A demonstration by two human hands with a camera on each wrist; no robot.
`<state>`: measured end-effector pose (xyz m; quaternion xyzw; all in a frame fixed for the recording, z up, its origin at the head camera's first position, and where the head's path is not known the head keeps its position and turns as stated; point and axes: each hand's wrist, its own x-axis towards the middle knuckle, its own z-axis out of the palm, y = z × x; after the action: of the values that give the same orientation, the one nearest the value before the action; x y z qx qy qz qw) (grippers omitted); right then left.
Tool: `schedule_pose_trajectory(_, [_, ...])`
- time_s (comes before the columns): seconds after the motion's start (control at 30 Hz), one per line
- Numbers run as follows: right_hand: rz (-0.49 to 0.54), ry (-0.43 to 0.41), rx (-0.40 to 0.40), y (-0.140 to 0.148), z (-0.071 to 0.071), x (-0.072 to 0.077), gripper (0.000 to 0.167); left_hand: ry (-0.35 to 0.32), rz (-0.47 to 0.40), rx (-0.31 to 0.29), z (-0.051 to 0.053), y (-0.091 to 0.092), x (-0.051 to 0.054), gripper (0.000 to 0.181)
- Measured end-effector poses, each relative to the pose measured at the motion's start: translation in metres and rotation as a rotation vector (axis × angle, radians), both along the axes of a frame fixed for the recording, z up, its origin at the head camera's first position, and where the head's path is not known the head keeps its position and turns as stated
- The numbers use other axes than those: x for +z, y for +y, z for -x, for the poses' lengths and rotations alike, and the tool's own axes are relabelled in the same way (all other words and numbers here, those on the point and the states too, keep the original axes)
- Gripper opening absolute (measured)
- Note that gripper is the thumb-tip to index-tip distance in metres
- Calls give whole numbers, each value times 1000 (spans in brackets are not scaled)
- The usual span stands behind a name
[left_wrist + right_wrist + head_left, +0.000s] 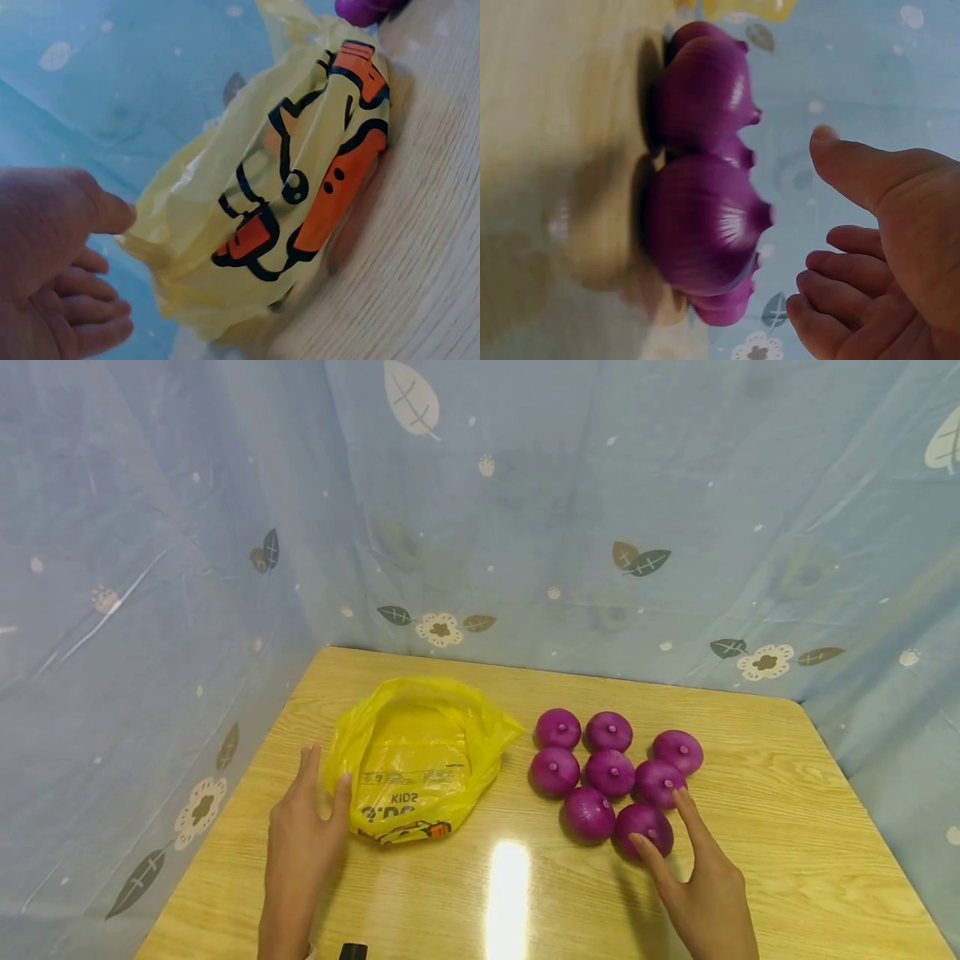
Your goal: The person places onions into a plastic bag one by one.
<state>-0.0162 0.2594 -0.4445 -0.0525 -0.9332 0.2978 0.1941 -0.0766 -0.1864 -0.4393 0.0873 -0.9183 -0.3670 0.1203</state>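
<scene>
A yellow plastic bag (pixel 420 760) with dark print and an orange drawing stands with its mouth open on the left of the table. My left hand (pixel 307 827) is at the bag's near left side, thumb and fingers spread apart. In the left wrist view the thumb tip (pixel 120 214) meets the bag's edge; whether it presses there I cannot tell. Several purple onions (pixel 610 773) sit grouped on the right. Over the nearest onion (pixel 645 829) hovers my right hand (pixel 705 889), thumb and fingers apart. The right wrist view shows a gap between that hand and the onions.
The wooden table (pixel 787 827) is bordered by a blue patterned curtain (pixel 525 527) at the back and both sides. A small black object (pixel 353 951) shows at the front edge. Bare table lies between bag and onions.
</scene>
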Motion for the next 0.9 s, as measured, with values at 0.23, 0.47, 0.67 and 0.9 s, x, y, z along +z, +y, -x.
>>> schedule_pose_trajectory(0.23, [-16, -42, 25, 5, 0, -16, 84, 34, 10, 25, 8, 0, -10, 66])
schedule_pose_trajectory(0.47, [-41, -32, 45, 7, 1, -26, 83, 127, 1, 61, 12, 5, -13, 49])
schedule_pose_trajectory(0.67, [-57, -25, 58, 5, 0, -32, 79, 175, 8, 66, 14, 8, -15, 44])
schedule_pose_trajectory(0.9, [-46, -38, 18, 3, 1, -35, 75, 211, -12, 64, 14, 7, -18, 40])
